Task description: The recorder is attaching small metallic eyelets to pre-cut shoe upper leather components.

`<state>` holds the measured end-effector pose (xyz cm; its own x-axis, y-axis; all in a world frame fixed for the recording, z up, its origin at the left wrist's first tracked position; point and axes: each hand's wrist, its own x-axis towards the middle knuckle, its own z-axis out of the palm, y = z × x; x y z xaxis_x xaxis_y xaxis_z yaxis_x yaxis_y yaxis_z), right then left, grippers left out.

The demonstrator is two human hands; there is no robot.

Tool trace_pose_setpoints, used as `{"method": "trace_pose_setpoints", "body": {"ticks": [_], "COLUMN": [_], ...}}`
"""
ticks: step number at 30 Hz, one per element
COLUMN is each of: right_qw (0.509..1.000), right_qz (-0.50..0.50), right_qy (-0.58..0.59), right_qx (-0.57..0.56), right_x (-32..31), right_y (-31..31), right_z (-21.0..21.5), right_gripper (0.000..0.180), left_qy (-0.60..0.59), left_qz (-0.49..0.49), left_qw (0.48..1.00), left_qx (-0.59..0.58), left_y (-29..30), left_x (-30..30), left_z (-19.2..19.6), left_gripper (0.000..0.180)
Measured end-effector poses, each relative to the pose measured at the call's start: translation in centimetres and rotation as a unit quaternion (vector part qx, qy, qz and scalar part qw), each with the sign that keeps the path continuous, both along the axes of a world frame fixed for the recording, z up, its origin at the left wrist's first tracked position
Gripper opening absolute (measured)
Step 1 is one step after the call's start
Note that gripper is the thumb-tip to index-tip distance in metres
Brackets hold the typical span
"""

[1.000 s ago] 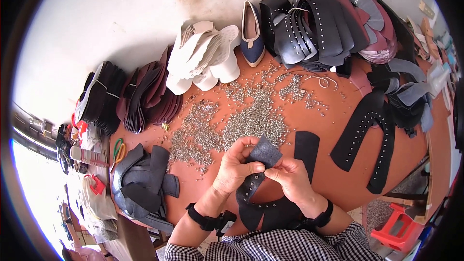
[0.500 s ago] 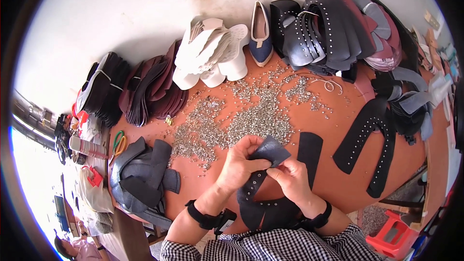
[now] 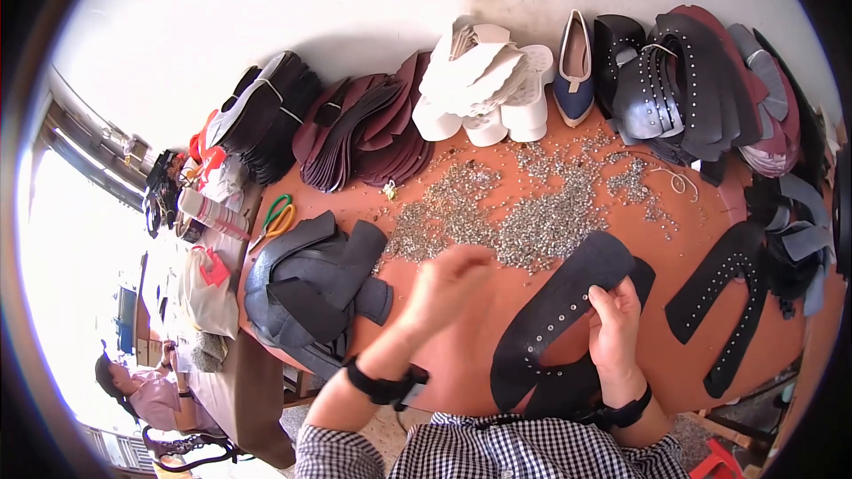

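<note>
While the right hand (image 3: 614, 328) pinches the edge of the black eyelet-lined piece (image 3: 555, 309) at lower right of centre, the left hand (image 3: 451, 288), blurred, is apart from it, near the metal studs (image 3: 550, 229) mid-frame; its grip I cannot tell.

Stained white wall (image 3: 373, 0), orange table (image 3: 670, 364), pale floor (image 3: 380, 430), glaring opening (image 3: 80, 257), perhaps a window

No text, label, brand, number or sign can be read, neither on the near black piece (image 3: 568, 288) nor on the far blue shoe (image 3: 572, 105).
</note>
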<state>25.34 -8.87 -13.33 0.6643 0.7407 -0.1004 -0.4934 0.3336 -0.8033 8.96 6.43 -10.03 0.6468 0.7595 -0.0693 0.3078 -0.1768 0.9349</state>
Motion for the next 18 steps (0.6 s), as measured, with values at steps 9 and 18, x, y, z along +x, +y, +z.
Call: {"method": "trace_pose_setpoints", "body": {"ticks": [9, 18], "right_qw": [0.998, 0.994], "right_qz": [0.046, 0.058], "right_qy": [0.028, 0.039], "right_qx": [-0.034, -0.088], "right_x": [0.2, -0.4], "right_y": [-0.4, 0.0], "right_z": [-1.6, -0.8], "right_gripper": [0.012, 0.01], "left_qy": [0.204, 0.21], "left_qz": [0.074, 0.069], "left_qw": [0.965, 0.933], "left_qx": [0.145, 0.285], "left_y": [4.5, 5.1], "left_x": [-7.5, -7.0], "left_z": [-2.6, -3.5], "left_gripper": [0.013, 0.007]}}
